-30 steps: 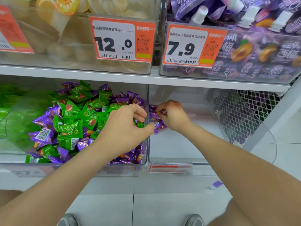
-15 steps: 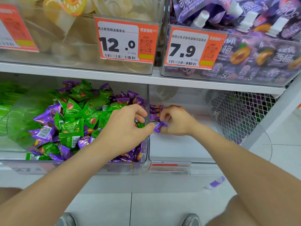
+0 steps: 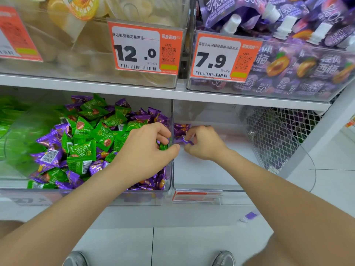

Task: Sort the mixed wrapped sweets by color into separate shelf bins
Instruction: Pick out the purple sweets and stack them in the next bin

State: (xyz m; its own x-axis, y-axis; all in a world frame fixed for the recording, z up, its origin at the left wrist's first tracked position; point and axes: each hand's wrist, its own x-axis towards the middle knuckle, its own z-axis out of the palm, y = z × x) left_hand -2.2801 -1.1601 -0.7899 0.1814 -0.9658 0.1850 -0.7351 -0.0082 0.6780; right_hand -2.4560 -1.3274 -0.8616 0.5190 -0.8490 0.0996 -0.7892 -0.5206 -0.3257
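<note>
Starting nearest: a stray purple wrapper (image 3: 250, 215) lies on the floor below the shelf, outside both bins. Above it, the left hand (image 3: 146, 150) reaches into the mixed bin (image 3: 115, 196), fingers curled round a green sweet (image 3: 163, 146) hard against the dividing wall. The right hand (image 3: 203, 144) is inside the neighbouring right-hand bin (image 3: 201, 173), thumb and fingertips pinching a purple sweet (image 3: 185, 141) just beside a small purple pile (image 3: 180, 129) at the wall. Judgement: purple stock is being set down there, close to the divider to keep the reach short; most of the mixed stock remains unsorted. Furthest, the upper shelf carries price tags (image 3: 146, 50) and purple pouches (image 3: 288, 25).
</note>
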